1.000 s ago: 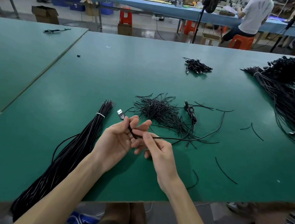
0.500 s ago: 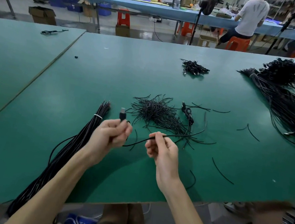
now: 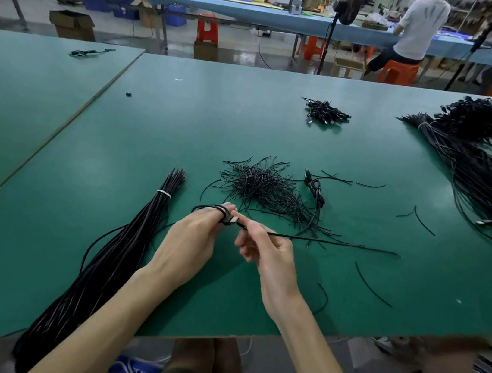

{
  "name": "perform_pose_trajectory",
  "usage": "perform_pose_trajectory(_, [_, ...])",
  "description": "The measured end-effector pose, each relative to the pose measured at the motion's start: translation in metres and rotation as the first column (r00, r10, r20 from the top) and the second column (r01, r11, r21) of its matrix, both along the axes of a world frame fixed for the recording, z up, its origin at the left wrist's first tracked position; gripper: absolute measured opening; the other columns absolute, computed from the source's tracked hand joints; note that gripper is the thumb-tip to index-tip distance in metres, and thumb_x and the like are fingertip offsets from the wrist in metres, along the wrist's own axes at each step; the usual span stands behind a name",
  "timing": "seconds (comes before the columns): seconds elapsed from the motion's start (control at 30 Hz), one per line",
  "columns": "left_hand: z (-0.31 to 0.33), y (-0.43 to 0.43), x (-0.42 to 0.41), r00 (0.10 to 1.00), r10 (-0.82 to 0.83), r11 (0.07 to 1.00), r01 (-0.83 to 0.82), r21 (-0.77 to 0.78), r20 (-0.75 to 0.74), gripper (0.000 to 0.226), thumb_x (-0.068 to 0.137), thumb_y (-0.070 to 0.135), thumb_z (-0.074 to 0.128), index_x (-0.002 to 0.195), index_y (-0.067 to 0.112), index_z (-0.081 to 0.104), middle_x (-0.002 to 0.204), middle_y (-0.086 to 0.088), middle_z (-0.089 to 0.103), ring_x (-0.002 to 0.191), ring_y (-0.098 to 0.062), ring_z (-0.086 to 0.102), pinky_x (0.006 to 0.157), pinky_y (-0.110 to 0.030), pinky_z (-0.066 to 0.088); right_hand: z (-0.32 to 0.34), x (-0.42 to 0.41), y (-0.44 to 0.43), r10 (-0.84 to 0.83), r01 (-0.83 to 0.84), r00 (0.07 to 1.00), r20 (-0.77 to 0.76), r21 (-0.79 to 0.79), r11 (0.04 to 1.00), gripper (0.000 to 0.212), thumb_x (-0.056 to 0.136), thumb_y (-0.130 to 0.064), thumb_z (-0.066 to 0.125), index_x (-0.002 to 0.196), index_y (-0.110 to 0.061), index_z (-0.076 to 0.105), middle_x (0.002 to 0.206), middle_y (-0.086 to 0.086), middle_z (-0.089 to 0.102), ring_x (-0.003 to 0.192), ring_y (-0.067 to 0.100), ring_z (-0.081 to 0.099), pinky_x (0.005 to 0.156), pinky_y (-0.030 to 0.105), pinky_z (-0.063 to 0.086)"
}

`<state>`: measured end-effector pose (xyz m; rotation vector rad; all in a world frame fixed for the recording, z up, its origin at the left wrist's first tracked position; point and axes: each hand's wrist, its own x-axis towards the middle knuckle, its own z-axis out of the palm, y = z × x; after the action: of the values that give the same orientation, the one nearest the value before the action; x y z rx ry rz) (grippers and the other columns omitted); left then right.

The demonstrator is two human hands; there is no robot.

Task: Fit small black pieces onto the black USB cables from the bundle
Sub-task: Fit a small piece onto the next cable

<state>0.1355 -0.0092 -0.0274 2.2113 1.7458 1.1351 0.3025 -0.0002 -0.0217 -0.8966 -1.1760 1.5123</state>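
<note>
My left hand (image 3: 196, 236) holds the plug end of a black USB cable (image 3: 325, 242), with the cable looped round its fingers. My right hand (image 3: 264, 246) pinches the same cable just right of the plug; the rest of it trails right across the green table (image 3: 150, 141). A long bundle of black cables (image 3: 121, 251), tied with a white band, lies to the left and hangs over the near edge. A heap of short thin black pieces (image 3: 263, 185) lies just beyond my hands.
A small pile of coiled cables (image 3: 324, 113) sits further back. A large mass of black cables (image 3: 485, 182) fills the right side. Loose black strands (image 3: 373, 286) lie scattered on the right. A coiled cable (image 3: 317, 190) rests beside the heap. A person sits at a far bench.
My hands have come together. The left hand has wound the cable into a loop round its fingers, and the right hand has slid up to the plug. The trailing cable now lies straighter.
</note>
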Motion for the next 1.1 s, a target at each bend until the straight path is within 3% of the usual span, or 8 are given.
perform_pose_trajectory(0.13, [0.008, 0.004, -0.001, 0.835, -0.042, 0.976, 0.153, -0.157, 0.549, 0.027, 0.105, 0.015, 0.054, 0.129, 0.014, 0.067, 0.129, -0.001, 0.071, 0.127, -0.012, 0.063, 0.113, -0.036, 0.045, -0.002, 0.001, 0.001, 0.031, -0.032, 0.999, 0.027, 0.054, 0.998, 0.029, 0.1, -0.012, 0.06, 0.111, -0.027, 0.081, 0.077, 0.0, 0.069, 0.067, 0.009, 0.055, 0.062, 0.017, 0.043])
perform_pose_trajectory(0.23, [0.01, 0.007, -0.004, 0.378, -0.059, 0.939, 0.335, -0.078, 0.924, 0.038, 0.107, 0.025, 0.046, 0.131, 0.001, 0.062, 0.132, -0.011, 0.069, 0.131, -0.024, 0.061, 0.109, -0.036, 0.048, -0.002, 0.002, -0.001, 0.077, -0.083, 0.995, 0.059, 0.095, 0.992, 0.025, 0.101, -0.015, 0.061, 0.113, -0.026, 0.08, 0.082, 0.003, 0.073, 0.07, 0.012, 0.059, 0.062, 0.017, 0.042])
perform_pose_trajectory(0.37, [0.018, 0.012, -0.013, -0.265, 0.06, 0.927, 0.372, 0.045, 0.962, 0.041, 0.11, 0.018, 0.036, 0.124, -0.006, 0.067, 0.136, -0.014, 0.066, 0.128, -0.022, 0.063, 0.094, -0.028, 0.057, -0.002, 0.0, -0.002, 0.145, -0.163, 0.981, 0.128, 0.148, 0.975, 0.025, 0.104, -0.013, 0.058, 0.118, -0.02, 0.079, 0.082, 0.005, 0.075, 0.07, 0.012, 0.06, 0.061, 0.017, 0.04])
perform_pose_trajectory(0.47, [0.024, 0.011, -0.016, -0.421, 0.104, 0.927, 0.37, 0.066, 0.901, 0.032, 0.098, 0.013, 0.051, 0.097, 0.0, 0.079, 0.108, -0.005, 0.077, 0.101, -0.013, 0.075, 0.082, -0.027, 0.061, 0.0, 0.0, -0.002, 0.134, -0.152, 0.982, 0.135, 0.138, 0.979, 0.024, 0.104, -0.013, 0.058, 0.115, -0.017, 0.079, 0.082, 0.005, 0.075, 0.069, 0.013, 0.061, 0.062, 0.018, 0.04])
perform_pose_trajectory(0.67, [0.025, 0.003, -0.013, -0.308, 0.101, 0.838, 0.538, 0.086, 0.946, 0.022, 0.103, 0.017, 0.044, 0.089, 0.013, 0.061, 0.059, 0.013, 0.036, 0.045, -0.005, 0.032, 0.059, -0.017, 0.038, -0.002, 0.001, 0.0, 0.055, -0.057, 0.997, 0.049, 0.043, 0.997, 0.018, 0.103, -0.015, 0.061, 0.102, -0.011, 0.079, 0.08, 0.008, 0.074, 0.068, 0.014, 0.061, 0.064, 0.021, 0.045])
perform_pose_trajectory(0.9, [0.009, -0.001, 0.004, 0.407, 0.017, 0.888, 0.413, -0.2, 0.913, 0.02, 0.092, 0.024, 0.056, 0.076, 0.017, 0.065, 0.065, 0.003, 0.06, 0.051, -0.006, 0.042, 0.052, -0.017, 0.035, -0.007, 0.0, 0.004, -0.151, 0.151, 0.989, -0.009, -0.033, 0.988, 0.028, 0.105, -0.029, 0.058, 0.097, -0.003, 0.064, 0.078, 0.012, 0.076, 0.063, 0.015, 0.062, 0.064, 0.028, 0.047])
perform_pose_trajectory(1.03, [-0.003, 0.0, 0.008, 0.858, -0.098, 0.945, 0.239, -0.223, 0.504, 0.026, 0.097, 0.022, 0.049, 0.074, 0.022, 0.062, 0.062, 0.006, 0.056, 0.051, -0.008, 0.043, 0.052, -0.022, 0.036, -0.005, 0.001, 0.004, -0.162, 0.158, 0.985, -0.056, -0.06, 0.986, 0.043, 0.106, -0.037, 0.05, 0.099, -0.003, 0.075, 0.077, 0.008, 0.073, 0.066, 0.012, 0.059, 0.065, 0.027, 0.044])
perform_pose_trajectory(1.1, [-0.004, 0.001, 0.006, 0.955, -0.102, 0.972, 0.156, -0.177, 0.28, 0.025, 0.097, 0.018, 0.047, 0.075, 0.022, 0.059, 0.059, 0.009, 0.057, 0.051, -0.01, 0.048, 0.054, -0.023, 0.039, -0.003, 0.001, 0.004, -0.132, 0.128, 0.989, -0.072, -0.062, 0.99, 0.049, 0.105, -0.043, 0.047, 0.097, -0.007, 0.08, 0.078, 0.008, 0.07, 0.067, 0.011, 0.055, 0.062, 0.024, 0.042])
